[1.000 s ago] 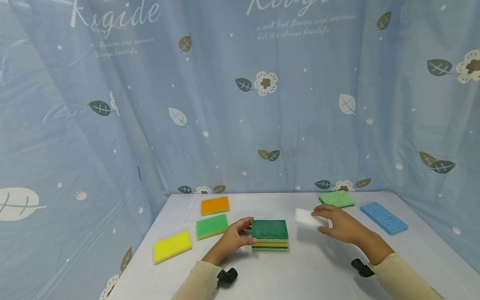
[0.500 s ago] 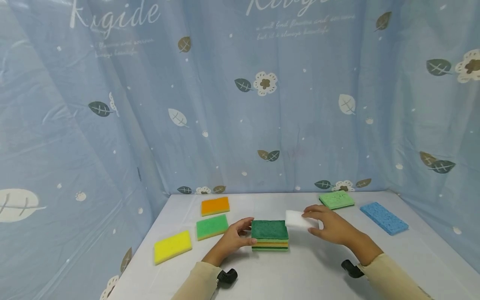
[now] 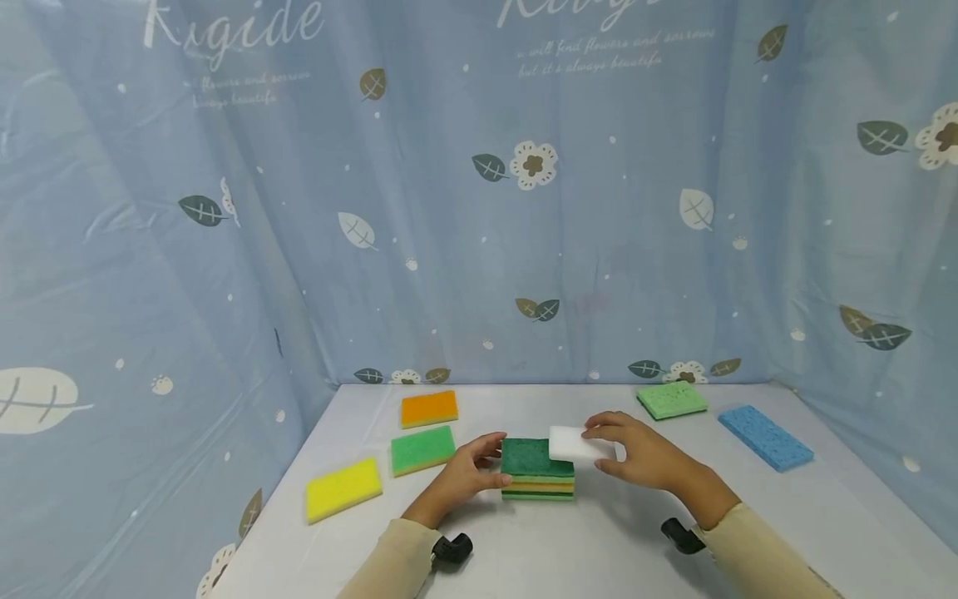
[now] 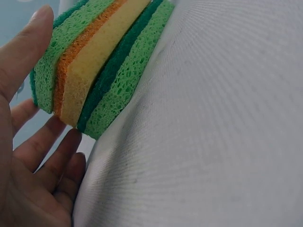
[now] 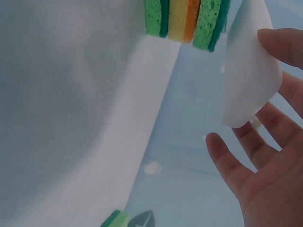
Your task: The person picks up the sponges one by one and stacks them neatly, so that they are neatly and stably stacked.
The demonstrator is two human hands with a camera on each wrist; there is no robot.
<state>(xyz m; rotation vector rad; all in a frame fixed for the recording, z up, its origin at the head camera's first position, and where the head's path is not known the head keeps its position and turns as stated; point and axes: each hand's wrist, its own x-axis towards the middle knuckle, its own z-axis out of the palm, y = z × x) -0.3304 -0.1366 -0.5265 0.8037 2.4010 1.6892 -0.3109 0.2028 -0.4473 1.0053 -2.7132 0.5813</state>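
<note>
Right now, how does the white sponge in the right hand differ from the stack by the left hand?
The white sponge is one plain piece, held by the right hand over the stack's edge. The stack is layered green, orange and yellow, resting on the table, with the left hand at its side. Both are rectangular.

You have a white sponge (image 3: 572,443), a plain flat block, held level in the air with its left end just over the right edge of the sponge stack (image 3: 538,470). That stack sits squarely mid-table: dark green scouring face on top, then light green, orange, yellow, dark green and light green layers below.
</note>
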